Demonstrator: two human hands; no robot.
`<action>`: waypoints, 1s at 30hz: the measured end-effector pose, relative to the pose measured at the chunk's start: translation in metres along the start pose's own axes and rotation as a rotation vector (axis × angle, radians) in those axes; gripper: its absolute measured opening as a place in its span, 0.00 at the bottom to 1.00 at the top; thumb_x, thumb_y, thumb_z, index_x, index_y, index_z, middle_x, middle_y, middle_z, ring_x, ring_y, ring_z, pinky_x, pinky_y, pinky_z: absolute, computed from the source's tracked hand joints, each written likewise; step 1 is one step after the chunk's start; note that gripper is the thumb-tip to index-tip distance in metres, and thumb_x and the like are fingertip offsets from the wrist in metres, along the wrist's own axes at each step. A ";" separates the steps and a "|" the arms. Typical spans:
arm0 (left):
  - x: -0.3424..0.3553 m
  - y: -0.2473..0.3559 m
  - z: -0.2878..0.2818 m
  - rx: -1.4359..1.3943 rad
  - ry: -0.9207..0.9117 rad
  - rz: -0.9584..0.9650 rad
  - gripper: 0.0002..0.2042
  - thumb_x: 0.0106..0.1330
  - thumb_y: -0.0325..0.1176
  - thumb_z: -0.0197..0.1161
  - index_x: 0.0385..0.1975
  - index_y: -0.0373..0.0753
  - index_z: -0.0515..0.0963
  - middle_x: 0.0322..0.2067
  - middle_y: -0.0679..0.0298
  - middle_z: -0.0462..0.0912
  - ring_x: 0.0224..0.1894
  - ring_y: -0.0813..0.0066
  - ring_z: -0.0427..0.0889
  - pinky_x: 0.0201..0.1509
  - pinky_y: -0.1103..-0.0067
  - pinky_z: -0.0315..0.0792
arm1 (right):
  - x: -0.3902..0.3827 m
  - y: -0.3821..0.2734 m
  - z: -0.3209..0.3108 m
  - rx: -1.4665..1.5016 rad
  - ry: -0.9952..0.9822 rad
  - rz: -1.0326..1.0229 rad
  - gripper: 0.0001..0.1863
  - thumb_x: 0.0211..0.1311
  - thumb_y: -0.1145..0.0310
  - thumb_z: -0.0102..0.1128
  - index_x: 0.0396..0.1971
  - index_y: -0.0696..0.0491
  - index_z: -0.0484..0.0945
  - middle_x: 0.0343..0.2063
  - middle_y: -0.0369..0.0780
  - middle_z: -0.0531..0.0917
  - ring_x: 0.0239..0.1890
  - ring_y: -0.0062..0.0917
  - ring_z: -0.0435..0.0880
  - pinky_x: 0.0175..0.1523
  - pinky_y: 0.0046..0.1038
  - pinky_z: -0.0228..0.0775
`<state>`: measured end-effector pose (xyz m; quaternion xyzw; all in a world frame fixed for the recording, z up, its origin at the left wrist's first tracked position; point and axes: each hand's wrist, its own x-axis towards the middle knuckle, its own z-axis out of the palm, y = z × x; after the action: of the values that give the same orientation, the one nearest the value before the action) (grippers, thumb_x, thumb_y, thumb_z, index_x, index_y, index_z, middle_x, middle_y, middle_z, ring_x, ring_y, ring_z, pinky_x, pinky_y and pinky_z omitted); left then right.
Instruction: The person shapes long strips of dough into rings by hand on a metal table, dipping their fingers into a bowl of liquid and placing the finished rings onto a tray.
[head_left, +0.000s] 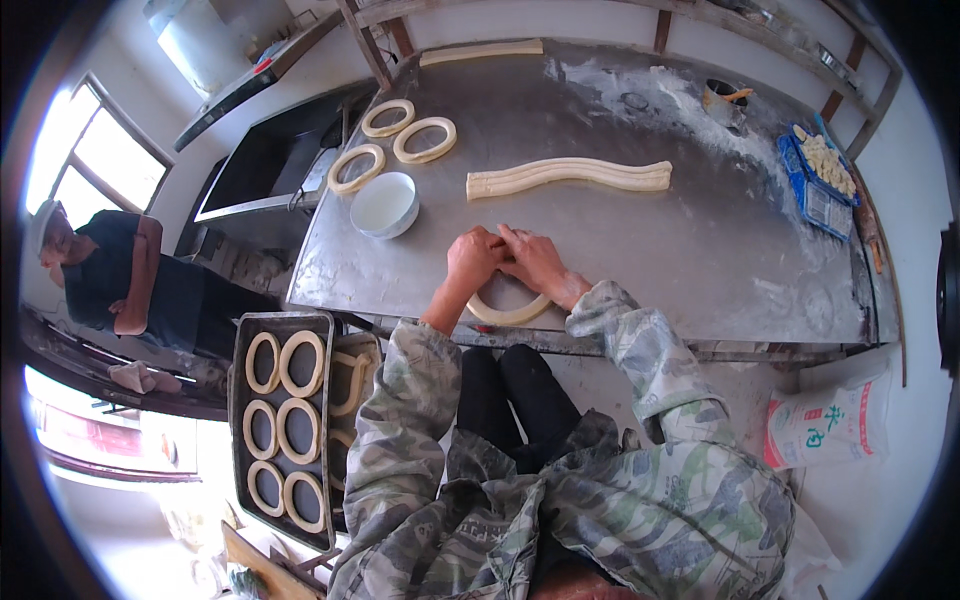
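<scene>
A dough ring point(509, 315) lies at the near edge of the counter point(700, 260), to the left of the middle of this edge, and both hands of the person are over its far side. The left hand point(476, 258) and the right hand point(538, 264) meet there, with the fingers bent and touching; they cover this part of the ring, so one cannot tell whether either grip is clamped on the dough or only presses it. Beyond the hands, well inside the counter, lies a wavy dough strip point(570, 177) with grooves along its length. A pale bowl point(385, 205) stands near the left edge, and just beyond it, toward the far left corner, are three other rings point(425, 158). Another strip point(480, 52) lies along the far edge. Toward the far right corner, white flour point(690, 105) is spread, and a cup point(720, 103) stands by it. Near the right edge there is a blue tray point(795, 178) with dough pieces point(825, 160). Below the left near corner, a dark baking tray point(333, 425) carries six rings in two columns.
</scene>
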<state>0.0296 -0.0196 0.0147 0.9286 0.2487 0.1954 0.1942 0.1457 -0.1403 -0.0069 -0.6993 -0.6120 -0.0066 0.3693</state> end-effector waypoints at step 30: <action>-0.009 -0.017 0.016 -0.141 0.121 0.156 0.09 0.58 0.34 0.68 0.36 0.41 0.86 0.33 0.51 0.83 0.38 0.49 0.82 0.44 0.60 0.76 | 0.004 0.007 -0.002 0.110 -0.055 -0.078 0.30 0.52 0.82 0.56 0.60 0.57 0.72 0.46 0.51 0.84 0.48 0.48 0.83 0.52 0.43 0.77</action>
<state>0.0235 -0.0147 -0.0096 0.9156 0.1728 0.2827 0.2277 0.1536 -0.1374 -0.0068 -0.6535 -0.6482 0.0318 0.3896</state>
